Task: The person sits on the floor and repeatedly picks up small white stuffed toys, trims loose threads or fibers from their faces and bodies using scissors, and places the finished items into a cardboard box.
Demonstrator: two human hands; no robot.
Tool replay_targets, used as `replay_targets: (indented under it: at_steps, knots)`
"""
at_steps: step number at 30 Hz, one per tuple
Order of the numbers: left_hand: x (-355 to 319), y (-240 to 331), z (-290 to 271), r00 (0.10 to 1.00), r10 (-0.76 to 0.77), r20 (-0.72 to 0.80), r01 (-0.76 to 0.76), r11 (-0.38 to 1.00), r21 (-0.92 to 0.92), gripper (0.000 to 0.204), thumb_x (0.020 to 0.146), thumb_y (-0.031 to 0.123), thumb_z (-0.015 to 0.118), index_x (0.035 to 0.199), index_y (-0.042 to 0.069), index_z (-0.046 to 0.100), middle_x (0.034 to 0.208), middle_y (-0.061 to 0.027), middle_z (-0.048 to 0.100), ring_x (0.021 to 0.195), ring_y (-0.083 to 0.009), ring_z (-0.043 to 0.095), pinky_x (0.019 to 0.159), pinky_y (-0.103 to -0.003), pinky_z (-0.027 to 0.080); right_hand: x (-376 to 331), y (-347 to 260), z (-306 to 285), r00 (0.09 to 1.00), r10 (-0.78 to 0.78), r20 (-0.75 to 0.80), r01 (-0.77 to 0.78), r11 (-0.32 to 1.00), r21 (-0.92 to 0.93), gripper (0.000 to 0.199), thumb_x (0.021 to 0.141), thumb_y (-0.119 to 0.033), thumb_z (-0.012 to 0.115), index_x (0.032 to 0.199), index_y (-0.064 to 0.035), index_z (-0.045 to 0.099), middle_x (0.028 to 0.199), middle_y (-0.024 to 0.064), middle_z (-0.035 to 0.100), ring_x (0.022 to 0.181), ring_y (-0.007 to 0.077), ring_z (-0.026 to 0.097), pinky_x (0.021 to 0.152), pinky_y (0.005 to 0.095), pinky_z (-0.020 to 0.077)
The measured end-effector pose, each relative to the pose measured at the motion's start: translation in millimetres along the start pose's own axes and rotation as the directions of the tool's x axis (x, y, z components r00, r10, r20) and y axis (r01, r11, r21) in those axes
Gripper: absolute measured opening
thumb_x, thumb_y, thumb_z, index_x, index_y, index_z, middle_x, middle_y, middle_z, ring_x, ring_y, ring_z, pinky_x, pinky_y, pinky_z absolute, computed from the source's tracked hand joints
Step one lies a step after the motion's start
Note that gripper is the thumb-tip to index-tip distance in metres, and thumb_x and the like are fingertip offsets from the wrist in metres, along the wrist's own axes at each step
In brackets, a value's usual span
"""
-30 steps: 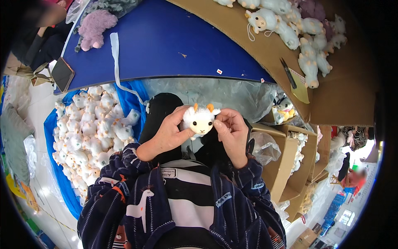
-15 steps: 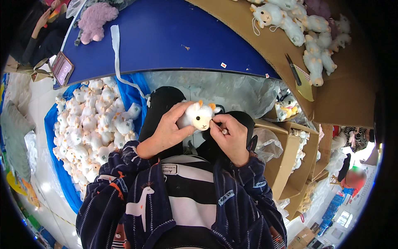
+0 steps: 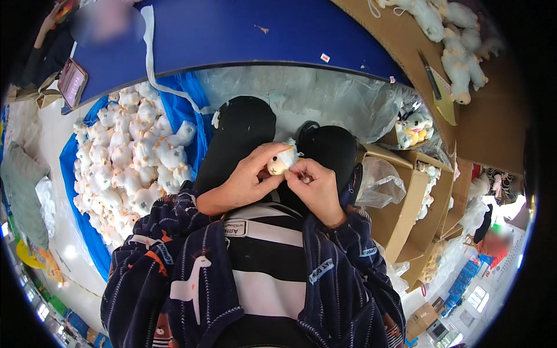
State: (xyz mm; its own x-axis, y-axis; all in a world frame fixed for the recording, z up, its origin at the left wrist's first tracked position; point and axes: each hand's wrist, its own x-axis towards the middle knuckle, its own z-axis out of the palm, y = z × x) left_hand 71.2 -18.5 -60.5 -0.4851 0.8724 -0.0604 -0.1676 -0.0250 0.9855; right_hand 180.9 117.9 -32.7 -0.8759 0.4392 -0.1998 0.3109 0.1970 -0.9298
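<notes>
A small white plush lamb (image 3: 282, 162) with a cream face, dark eye and orange ear is held above my lap. My left hand (image 3: 246, 177) is closed round its head and body, hiding much of it. Against the side of the face, my right hand (image 3: 316, 185) is closed in a pinch. A small pale end shows below those fingers, but what it belongs to is hidden. Beneath the toy are my black-clad knees (image 3: 243, 130).
At left, a blue sack (image 3: 69, 165) holds many white plush toys (image 3: 125, 156). Ahead is a blue table (image 3: 220, 35) with a phone (image 3: 72, 84) on its left edge. Cardboard boxes (image 3: 400, 217) stand at right; a dark-handled tool (image 3: 429, 72) lies on cardboard above them.
The lamb has turned toward the left and sits lower within my left hand, its face more covered. My right hand stays pinched at its side. The whole view has shifted slightly.
</notes>
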Motion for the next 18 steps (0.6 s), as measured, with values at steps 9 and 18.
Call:
replay_targets:
  at_steps: [9, 18]
  knots:
    - [-6.1, -0.8, 2.2, 0.998, -0.038, 0.043, 0.033, 0.992, 0.12, 0.029, 0.081, -0.006, 0.057, 0.109, 0.002, 0.057, 0.123, -0.012, 0.041, 0.1, -0.0151, 0.053, 0.078, -0.023, 0.046, -27.1, 18.3, -13.2, 0.979, -0.199, 0.046, 0.203, 0.923, -0.326, 0.011, 0.083, -0.013, 0.06, 0.083, -0.0024, 0.06, 0.07, 0.0124, 0.056, 0.058, 0.0297, 0.057, 0.052, 0.0346, 0.0466]
    - [-2.1, 0.3, 5.6, 0.99, -0.135, 0.033, 0.133, 0.989, 0.064, 0.032, 0.078, -0.007, 0.06, 0.109, 0.002, 0.059, 0.127, -0.0118, 0.041, 0.107, -0.0172, 0.051, 0.083, -0.025, 0.045, -23.4, 21.2, -16.6, 0.976, -0.214, 0.049, 0.216, 0.895, -0.39, 0.012, 0.081, -0.016, 0.061, 0.08, -0.0044, 0.061, 0.063, 0.0088, 0.054, 0.054, 0.0264, 0.055, 0.047, 0.0357, 0.0444]
